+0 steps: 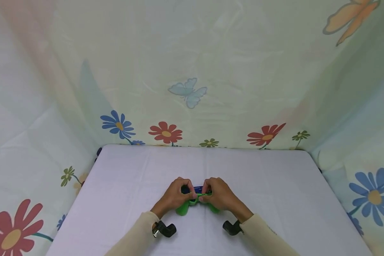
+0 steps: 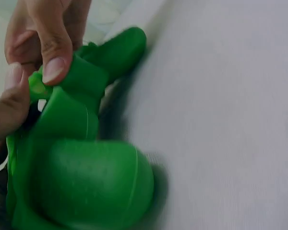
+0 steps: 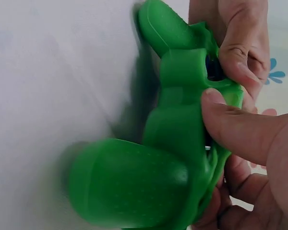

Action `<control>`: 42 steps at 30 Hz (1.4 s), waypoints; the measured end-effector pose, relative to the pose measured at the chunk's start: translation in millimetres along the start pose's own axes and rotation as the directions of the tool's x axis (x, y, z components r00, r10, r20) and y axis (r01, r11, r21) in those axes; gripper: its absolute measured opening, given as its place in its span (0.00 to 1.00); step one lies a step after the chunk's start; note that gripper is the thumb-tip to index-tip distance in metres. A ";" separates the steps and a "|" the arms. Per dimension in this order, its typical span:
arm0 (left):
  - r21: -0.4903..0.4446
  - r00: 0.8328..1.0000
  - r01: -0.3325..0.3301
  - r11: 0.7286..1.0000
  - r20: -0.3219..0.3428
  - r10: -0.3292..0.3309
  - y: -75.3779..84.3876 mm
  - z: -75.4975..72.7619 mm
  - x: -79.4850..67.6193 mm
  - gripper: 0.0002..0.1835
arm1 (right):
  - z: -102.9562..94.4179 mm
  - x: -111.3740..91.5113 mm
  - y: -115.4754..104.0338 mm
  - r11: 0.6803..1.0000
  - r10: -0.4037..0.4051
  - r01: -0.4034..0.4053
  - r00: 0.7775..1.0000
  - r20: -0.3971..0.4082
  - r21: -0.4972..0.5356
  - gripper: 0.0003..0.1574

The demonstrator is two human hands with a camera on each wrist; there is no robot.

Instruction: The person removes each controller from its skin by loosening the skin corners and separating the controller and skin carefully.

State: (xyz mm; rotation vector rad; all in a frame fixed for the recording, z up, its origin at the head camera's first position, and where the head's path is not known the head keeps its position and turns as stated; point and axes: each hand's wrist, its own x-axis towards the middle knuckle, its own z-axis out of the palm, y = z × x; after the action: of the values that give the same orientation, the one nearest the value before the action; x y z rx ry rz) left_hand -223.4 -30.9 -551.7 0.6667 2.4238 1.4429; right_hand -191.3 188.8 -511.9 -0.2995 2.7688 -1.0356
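Observation:
A green silicone controller cover (image 1: 182, 209) sits low over the table in the head view, its two rounded handles toward me. Behind its front edge shows a dark blue game controller (image 1: 197, 189) with SONY lettering, mostly hidden by the cover and fingers. My left hand (image 1: 176, 193) pinches the cover's edge left of its middle, and my right hand (image 1: 222, 195) pinches it just to the right. In the right wrist view, the right thumb (image 3: 245, 127) presses on the cover's edge beside an opening. The left thumb (image 2: 10, 103) lies along the same edge in the left wrist view.
A white cloth covers the table (image 1: 140, 167) under the hands. Behind and beside it hangs a curtain (image 1: 131, 71) printed with flowers and butterflies. Black wrist cameras (image 1: 167, 229) are strapped at both sleeve cuffs.

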 end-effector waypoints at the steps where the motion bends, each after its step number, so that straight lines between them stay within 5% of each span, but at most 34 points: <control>1: 0.012 1.000 -0.017 1.000 -0.001 0.017 -0.6 -1.2 -0.5 0.10 | 1.0 -0.4 -0.3 1.000 0.003 -0.003 1.000 -0.008 0.000 0.16; 7: 0.130 0.997 -0.070 0.989 -0.023 0.074 -2.5 -5.5 -4.5 0.15 | 3.6 -2.1 -1.0 1.000 0.021 -0.021 0.999 -0.033 -0.001 0.16; 14: 0.241 0.998 -0.060 0.969 0.014 0.059 4.3 -5.7 -7.2 0.14 | 4.1 -3.5 -0.3 1.000 0.016 -0.016 0.999 -0.043 -0.004 0.16; 23: 0.151 0.998 -0.058 0.987 -0.030 0.063 1.1 -1.6 -7.6 0.12 | 3.8 -3.5 4.2 1.000 -0.018 0.018 0.999 -0.046 0.004 0.17; 31: 0.188 0.977 -0.117 0.975 -0.156 0.147 -5.3 5.7 -17.6 0.12 | 8.2 -3.1 9.1 1.000 -0.026 0.027 0.997 -0.074 0.014 0.19; 37: 0.274 0.962 -0.170 0.947 -0.161 0.219 -5.3 8.4 -23.2 0.20 | 7.5 -5.8 9.8 1.000 -0.028 0.029 0.996 -0.090 0.011 0.20; 42: 0.301 0.941 -0.203 0.932 -0.202 0.270 -7.1 13.1 -23.7 0.17 | 3.9 -6.7 13.9 0.998 -0.059 0.060 0.996 -0.073 0.011 0.25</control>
State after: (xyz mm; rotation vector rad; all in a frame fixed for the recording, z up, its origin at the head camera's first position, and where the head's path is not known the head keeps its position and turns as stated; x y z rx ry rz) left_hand -199.1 -35.6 -564.8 0.9249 2.8542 1.3483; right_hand -185.7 198.2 -523.3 -0.3522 2.8324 -1.0991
